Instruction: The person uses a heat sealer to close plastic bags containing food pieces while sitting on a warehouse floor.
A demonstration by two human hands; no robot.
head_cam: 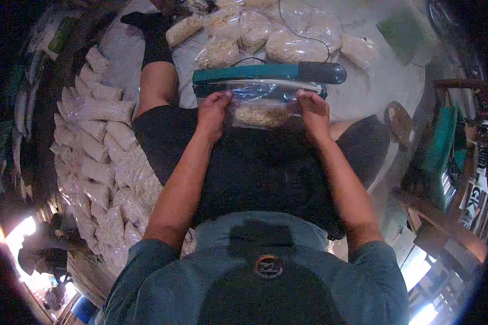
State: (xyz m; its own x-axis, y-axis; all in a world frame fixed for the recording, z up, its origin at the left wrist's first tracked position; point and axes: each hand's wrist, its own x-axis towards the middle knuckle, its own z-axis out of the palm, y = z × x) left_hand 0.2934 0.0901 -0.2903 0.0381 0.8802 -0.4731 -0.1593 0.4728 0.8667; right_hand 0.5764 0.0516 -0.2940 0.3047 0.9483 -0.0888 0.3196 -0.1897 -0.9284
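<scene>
My left hand pinches the left upper corner of a clear plastic bag, and my right hand grips its right upper corner. Pale, small pieces of what looks like snack food fill the bag's lower part. The flat upper part of the bag lies at the front of a teal impulse heat sealer. Its arm with the dark handle sits just beyond a white strip. Whether the bag's edge lies between the jaws I cannot tell.
Larger filled clear bags sit beyond the sealer, with a thin black cable across them. To the left is a big pile of small filled packets. A teal object and a wooden beam stand at the right.
</scene>
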